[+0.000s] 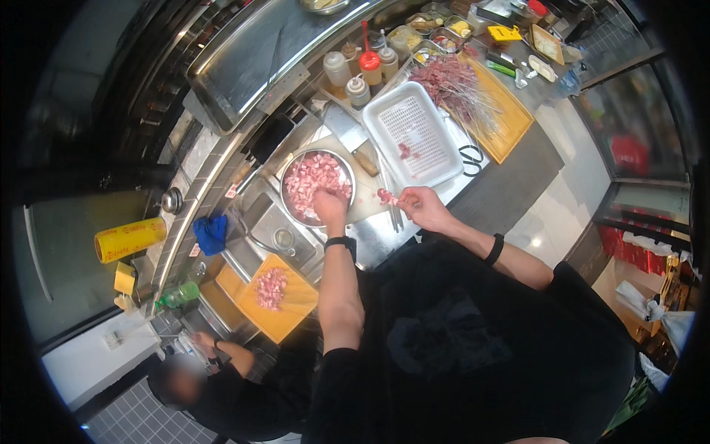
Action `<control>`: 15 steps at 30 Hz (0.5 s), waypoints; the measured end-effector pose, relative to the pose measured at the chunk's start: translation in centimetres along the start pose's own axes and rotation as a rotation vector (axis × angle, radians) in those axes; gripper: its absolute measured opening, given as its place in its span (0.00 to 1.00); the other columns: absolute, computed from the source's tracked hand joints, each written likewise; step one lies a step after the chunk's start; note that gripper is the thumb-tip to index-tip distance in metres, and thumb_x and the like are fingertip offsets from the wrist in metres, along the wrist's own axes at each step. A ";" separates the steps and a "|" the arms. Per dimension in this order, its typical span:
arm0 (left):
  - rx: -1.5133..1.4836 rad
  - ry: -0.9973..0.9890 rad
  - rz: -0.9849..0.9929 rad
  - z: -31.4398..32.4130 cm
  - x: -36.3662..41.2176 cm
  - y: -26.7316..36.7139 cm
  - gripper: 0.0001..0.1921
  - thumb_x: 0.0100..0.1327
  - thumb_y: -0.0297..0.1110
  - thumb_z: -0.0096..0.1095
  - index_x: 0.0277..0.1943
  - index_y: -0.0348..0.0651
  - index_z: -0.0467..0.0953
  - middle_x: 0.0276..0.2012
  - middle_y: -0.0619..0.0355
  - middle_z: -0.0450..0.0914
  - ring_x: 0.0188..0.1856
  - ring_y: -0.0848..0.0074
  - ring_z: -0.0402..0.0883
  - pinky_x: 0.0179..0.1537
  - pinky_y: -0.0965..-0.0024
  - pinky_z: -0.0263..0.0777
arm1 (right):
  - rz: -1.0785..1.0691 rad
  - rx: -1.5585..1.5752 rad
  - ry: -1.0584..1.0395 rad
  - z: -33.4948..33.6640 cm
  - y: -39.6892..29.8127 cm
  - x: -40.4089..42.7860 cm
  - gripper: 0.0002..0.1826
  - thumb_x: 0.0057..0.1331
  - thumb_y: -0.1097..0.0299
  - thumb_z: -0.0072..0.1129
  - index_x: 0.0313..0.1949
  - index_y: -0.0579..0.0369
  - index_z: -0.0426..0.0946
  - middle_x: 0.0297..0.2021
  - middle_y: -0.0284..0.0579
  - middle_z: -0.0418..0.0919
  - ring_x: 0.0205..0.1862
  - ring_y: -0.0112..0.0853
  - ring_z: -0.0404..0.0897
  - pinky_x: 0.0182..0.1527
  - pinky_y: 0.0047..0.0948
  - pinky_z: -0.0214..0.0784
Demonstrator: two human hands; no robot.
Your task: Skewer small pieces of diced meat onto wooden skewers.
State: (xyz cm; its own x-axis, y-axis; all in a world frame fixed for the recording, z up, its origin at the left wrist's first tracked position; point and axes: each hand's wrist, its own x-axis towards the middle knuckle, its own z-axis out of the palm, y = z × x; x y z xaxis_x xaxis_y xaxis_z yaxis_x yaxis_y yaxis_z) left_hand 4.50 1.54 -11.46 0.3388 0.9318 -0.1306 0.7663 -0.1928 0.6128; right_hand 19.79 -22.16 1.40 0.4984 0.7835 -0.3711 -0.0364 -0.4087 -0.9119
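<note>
My left hand [331, 205] reaches into a round steel bowl [351, 176] full of diced pink raw meat [310, 176]. Its fingertips are lost among the cubes, so I cannot tell whether they pinch one. To the right of the bowl, my right hand [421, 206] grips a thin skewer, most of it hidden, with a few pieces of meat [386, 197] threaded at its end. Several bare skewers [395, 217] lie beneath that meat. A cleaver with a wooden handle [366, 161] rests between the bowl and a white perforated plastic basket [373, 119], which holds a few meat scraps [407, 151].
Loaded skewers [449, 80] cover part of a yellow board [507, 125] at the upper right. Black-handled scissors [472, 161] sit beside the basket. Squeeze bottles [370, 66] stand behind. At left are a sink [272, 225], another board of skewers [277, 322] and a co-worker [238, 399].
</note>
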 end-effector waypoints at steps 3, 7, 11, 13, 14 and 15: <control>-0.066 0.006 0.114 -0.5 -1.3 0.1 0.10 0.57 0.31 0.74 0.37 0.32 0.85 0.35 0.39 0.86 0.41 0.47 0.86 0.49 0.52 0.78 | -0.032 0.008 0.059 -0.4 0.8 0.1 0.08 0.76 0.68 0.62 0.38 0.60 0.81 0.20 0.34 0.77 0.23 0.20 0.73 0.29 0.28 0.66; -0.154 0.099 0.136 -0.2 -1.9 -0.5 0.10 0.57 0.30 0.73 0.37 0.32 0.84 0.34 0.41 0.86 0.40 0.50 0.86 0.48 0.52 0.78 | -0.052 -0.029 0.070 -0.2 1.1 0.3 0.08 0.76 0.69 0.62 0.38 0.61 0.81 0.20 0.34 0.77 0.23 0.20 0.73 0.29 0.28 0.66; -0.125 0.103 0.063 -0.1 -1.1 0.2 0.10 0.56 0.30 0.73 0.38 0.31 0.86 0.33 0.42 0.86 0.37 0.53 0.86 0.45 0.55 0.78 | -0.127 -0.005 0.034 0.4 1.3 0.1 0.09 0.75 0.70 0.62 0.37 0.62 0.80 0.20 0.34 0.77 0.24 0.21 0.73 0.30 0.28 0.67; -0.112 0.038 0.045 -0.1 -0.8 0.4 0.11 0.56 0.32 0.73 0.37 0.31 0.86 0.32 0.42 0.86 0.36 0.53 0.86 0.44 0.56 0.79 | -0.123 -0.020 0.030 0.5 1.5 0.3 0.09 0.75 0.70 0.62 0.36 0.61 0.80 0.21 0.33 0.77 0.24 0.20 0.74 0.29 0.27 0.67; -0.125 0.053 0.050 0.0 -0.7 0.3 0.11 0.56 0.32 0.73 0.37 0.31 0.86 0.32 0.42 0.86 0.36 0.53 0.86 0.44 0.56 0.79 | -0.110 -0.047 0.020 0.2 1.4 0.3 0.09 0.76 0.69 0.62 0.36 0.61 0.80 0.21 0.33 0.77 0.23 0.20 0.74 0.28 0.27 0.66; -0.104 0.041 0.115 -0.2 -0.9 -0.2 0.11 0.56 0.33 0.73 0.36 0.32 0.86 0.32 0.43 0.86 0.36 0.53 0.86 0.44 0.56 0.79 | -0.091 -0.041 0.016 0.1 1.5 0.6 0.09 0.76 0.69 0.61 0.36 0.59 0.80 0.20 0.33 0.77 0.22 0.19 0.73 0.26 0.26 0.64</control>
State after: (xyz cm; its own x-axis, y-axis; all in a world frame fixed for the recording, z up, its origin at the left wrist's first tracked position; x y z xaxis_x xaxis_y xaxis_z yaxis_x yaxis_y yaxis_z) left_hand 3.99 0.83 -11.34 0.3970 0.9175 -0.0237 0.6621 -0.2684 0.6997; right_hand 19.92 -22.26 -0.21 0.5116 0.8109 -0.2840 0.0447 -0.3552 -0.9337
